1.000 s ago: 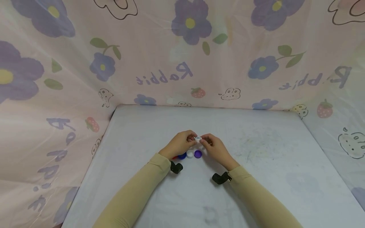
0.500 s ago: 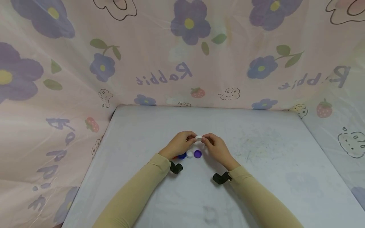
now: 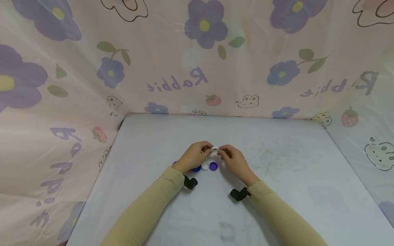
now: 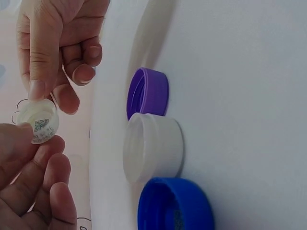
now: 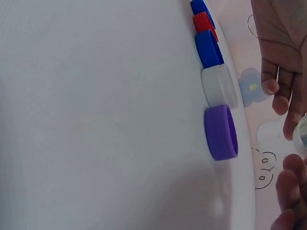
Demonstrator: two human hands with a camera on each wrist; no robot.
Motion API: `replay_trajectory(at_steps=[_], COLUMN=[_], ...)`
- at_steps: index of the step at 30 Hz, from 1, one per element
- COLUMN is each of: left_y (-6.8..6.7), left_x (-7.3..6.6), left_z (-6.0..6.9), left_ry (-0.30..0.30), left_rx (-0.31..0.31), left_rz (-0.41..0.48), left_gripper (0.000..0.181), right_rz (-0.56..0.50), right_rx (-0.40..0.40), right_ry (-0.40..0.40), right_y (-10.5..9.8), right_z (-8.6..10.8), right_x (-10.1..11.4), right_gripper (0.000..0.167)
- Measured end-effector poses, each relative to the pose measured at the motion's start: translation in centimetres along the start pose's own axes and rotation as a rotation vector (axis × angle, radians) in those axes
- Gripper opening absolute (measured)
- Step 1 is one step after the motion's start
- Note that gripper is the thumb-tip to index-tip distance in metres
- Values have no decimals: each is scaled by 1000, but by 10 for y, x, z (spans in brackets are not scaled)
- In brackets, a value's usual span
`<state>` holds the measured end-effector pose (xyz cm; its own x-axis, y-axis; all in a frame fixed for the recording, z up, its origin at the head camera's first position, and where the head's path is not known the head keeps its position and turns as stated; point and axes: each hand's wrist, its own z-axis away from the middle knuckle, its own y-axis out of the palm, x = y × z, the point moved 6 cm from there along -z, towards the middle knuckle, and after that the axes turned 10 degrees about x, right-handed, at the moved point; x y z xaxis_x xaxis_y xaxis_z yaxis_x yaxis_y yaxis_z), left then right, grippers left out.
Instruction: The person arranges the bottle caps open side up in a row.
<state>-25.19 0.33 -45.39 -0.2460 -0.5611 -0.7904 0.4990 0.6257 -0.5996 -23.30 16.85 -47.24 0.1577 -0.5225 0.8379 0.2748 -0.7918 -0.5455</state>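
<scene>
Both hands pinch one small white bottle cap above the table. In the left wrist view the cap is tilted, and a printed code shows on its inside. My left hand holds its left edge between thumb and fingers. The right hand pinches the opposite edge. Below them a purple cap, a second white cap and a blue cap stand in a row. In the right wrist view the row continues with a red cap and another blue cap.
A white-covered table lies under the hands. Flowered, rabbit-printed curtains rise at its back and sides. A black wrist mount sits by the left cuff, another black mount by the right.
The held white cap has turned between the fingers: its marked face showed a second ago, now a plain white rim faces the head view. Both hands stay nearly in place.
</scene>
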Motion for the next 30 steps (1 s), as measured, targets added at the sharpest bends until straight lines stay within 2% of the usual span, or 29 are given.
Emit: replay_trajectory(at_steps=[4, 9, 19, 23, 30], left_y=[2, 5, 16, 23, 36], left_x=[1, 0, -2, -4, -6], left_z=[-1, -1, -3, -5, -9], left_ry=[6, 19, 27, 20, 36], left_rx=[-4, 4, 72, 111, 96], left_rz=[48, 84, 53, -8, -263], left_gripper=[23, 23, 23, 26, 31], right_rz=[18, 77, 97, 103, 120], right_rx=[-4, 12, 32, 60, 130], right_ry=[-19, -47, -10, 7, 47], right_y=[0, 0, -2, -3, -1], right_z=[2, 5, 11, 14, 20], right_x=[1, 4, -1, -5, -14], right_gripper=[24, 34, 31, 31, 34])
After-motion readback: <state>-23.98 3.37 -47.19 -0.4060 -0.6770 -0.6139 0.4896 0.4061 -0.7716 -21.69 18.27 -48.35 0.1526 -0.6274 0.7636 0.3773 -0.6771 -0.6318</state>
